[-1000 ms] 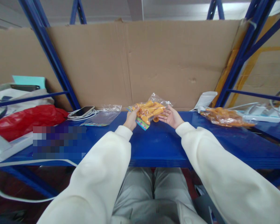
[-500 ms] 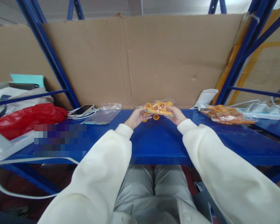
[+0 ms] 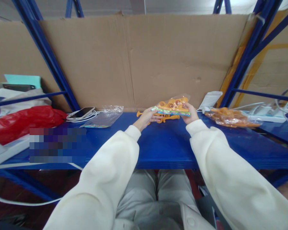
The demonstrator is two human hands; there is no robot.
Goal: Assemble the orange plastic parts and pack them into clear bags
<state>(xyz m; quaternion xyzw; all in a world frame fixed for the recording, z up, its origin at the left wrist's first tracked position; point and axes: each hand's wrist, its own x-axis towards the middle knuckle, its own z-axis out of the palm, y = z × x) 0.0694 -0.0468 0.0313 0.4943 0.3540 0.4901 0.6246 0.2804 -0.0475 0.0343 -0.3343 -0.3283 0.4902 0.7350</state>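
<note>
Between my two hands is a clear plastic bag (image 3: 174, 104) with orange trumpet-shaped pieces inside and a colourful strip along its near edge. My left hand (image 3: 147, 118) grips the bag's left end, fingers curled beneath it. On the other end, my right hand (image 3: 190, 114) is closed around the bag's right corner. Below and behind the bag, loose orange trumpet-like pieces (image 3: 171, 118) lie on the blue shelf (image 3: 163, 143); the bag partly hides them.
Left of my hands lies a flat clear bag (image 3: 104, 117), beside a phone (image 3: 85, 111) and coiled white cable. Another bag of orange pieces (image 3: 230, 117) sits at right, near a white power strip (image 3: 271, 117). A red plastic bag (image 3: 26, 123) is far left. Cardboard (image 3: 172, 57) stands behind.
The bag has moved to the right and tilted up on its right side, with both hands following. Loose orange pieces on the shelf show more now.
</note>
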